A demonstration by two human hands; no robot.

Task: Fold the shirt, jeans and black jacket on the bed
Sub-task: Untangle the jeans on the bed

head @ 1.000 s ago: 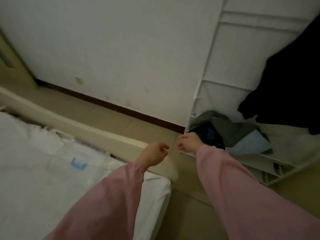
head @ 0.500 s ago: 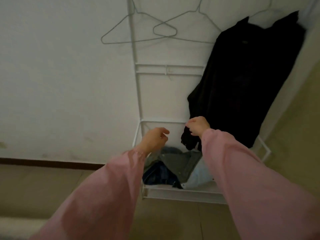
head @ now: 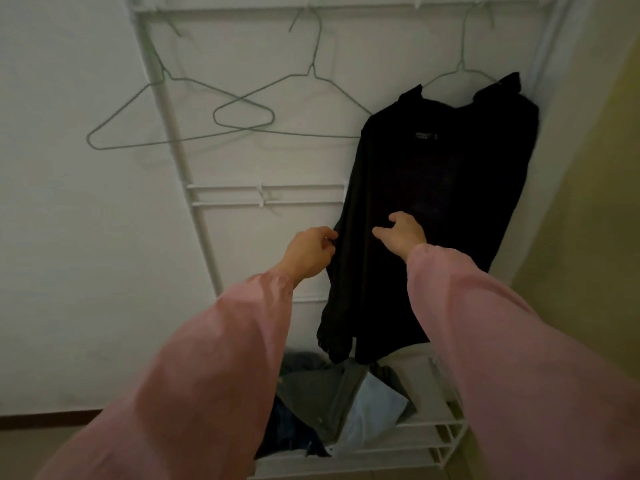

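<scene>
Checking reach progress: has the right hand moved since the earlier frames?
Yes: the right hand rose up the black jacket, from the rack's lower rail towards its double crossbar.

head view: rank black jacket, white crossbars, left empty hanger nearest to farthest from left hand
1. black jacket: touching the left hand, on its right
2. white crossbars: just above it
3. left empty hanger: far up, leftward

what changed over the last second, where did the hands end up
Both hands rose from the low shelf to the hanging black jacket. The left hand now curls at its left edge and the right hand at its front; whether either grips yet is unclear. The view tilted up from the bed. The jacket stays hanging, and the clothes pile stays on the shelf.
</scene>
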